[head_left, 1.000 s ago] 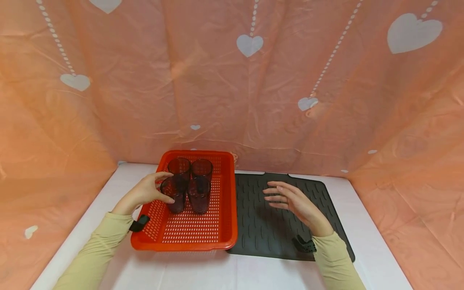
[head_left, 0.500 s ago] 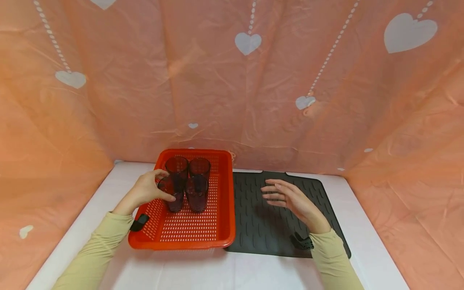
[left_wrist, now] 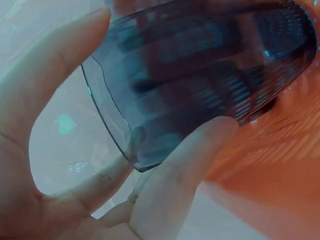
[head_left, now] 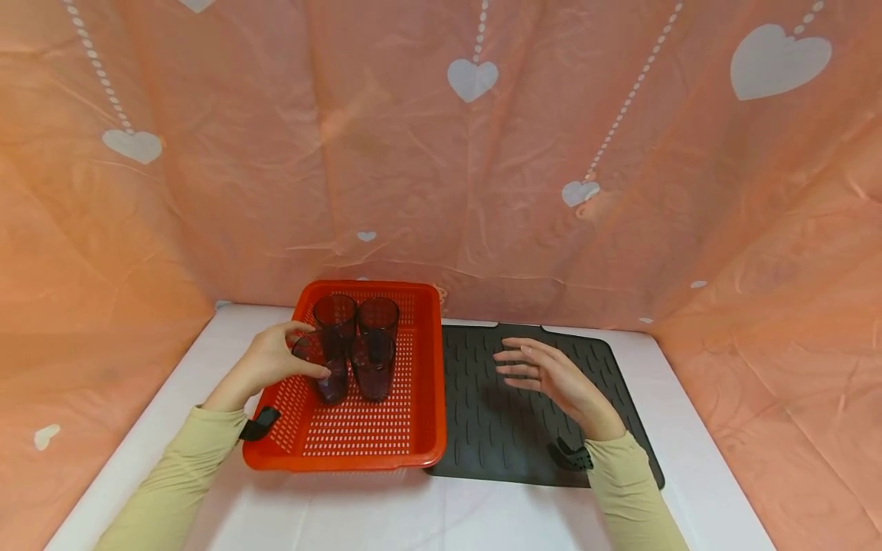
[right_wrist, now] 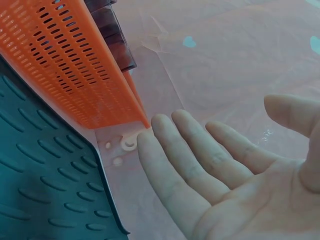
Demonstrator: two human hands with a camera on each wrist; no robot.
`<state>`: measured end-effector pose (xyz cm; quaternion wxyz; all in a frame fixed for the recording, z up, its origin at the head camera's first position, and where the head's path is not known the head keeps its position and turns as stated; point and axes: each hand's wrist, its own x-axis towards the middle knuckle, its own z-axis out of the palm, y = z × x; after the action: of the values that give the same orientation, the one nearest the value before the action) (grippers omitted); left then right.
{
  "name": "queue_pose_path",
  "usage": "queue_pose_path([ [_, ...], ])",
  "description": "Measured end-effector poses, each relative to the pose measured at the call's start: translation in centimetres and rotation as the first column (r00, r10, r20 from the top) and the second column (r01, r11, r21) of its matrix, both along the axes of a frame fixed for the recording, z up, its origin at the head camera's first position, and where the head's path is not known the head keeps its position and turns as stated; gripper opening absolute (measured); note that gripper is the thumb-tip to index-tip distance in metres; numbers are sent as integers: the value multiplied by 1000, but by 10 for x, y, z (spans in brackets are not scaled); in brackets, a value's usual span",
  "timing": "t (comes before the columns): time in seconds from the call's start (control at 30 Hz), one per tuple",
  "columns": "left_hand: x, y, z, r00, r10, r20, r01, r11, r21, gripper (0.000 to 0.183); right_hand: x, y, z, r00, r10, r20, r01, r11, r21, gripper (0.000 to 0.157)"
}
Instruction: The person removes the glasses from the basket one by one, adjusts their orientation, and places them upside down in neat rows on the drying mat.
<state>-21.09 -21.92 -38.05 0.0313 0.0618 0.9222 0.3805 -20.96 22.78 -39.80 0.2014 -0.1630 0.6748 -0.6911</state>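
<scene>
My left hand [head_left: 272, 358] grips the front-left glass [head_left: 331, 380], a dark purple see-through tumbler, with thumb and fingers on either side near its rim. That tumbler leans a little towards the hand, and its base is low in the red basket [head_left: 430, 436]. Close up in the left wrist view, fingers [left_wrist: 200, 150] press on the side of the glass [left_wrist: 180, 75]. Beside it stand a front-right glass [head_left: 373, 375] and two back glasses [head_left: 335, 310], all mouth up. Over the dark ribbed mat [head_left: 475, 444], my right hand [head_left: 554, 376] hovers with fingers extended, holding nothing.
The basket [right_wrist: 75, 65] has slotted sides, and its right edge meets the mat [right_wrist: 55, 170]. A white-covered table [head_left: 372, 513] lies underneath. Orange cloth with hearts [head_left: 400, 153] closes off the back and both sides.
The left hand has closed in on the front-left glass, whose rim has tipped slightly leftward. My right hand stays nearly still above the mat. The whole view has shifted a little.
</scene>
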Motion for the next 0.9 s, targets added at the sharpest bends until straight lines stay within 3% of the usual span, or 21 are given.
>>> queue_pose_path([
  [0.57, 22, -12, 12, 993, 105, -57, -92, 976, 196, 86, -2, -3, -3, 999, -28, 36, 30, 998, -51, 50],
  [0.9, 30, -11, 18, 972, 194, -130, -151, 947, 282, 78, -2, -3, -7, 999, -32, 15, 33, 995, -99, 48],
])
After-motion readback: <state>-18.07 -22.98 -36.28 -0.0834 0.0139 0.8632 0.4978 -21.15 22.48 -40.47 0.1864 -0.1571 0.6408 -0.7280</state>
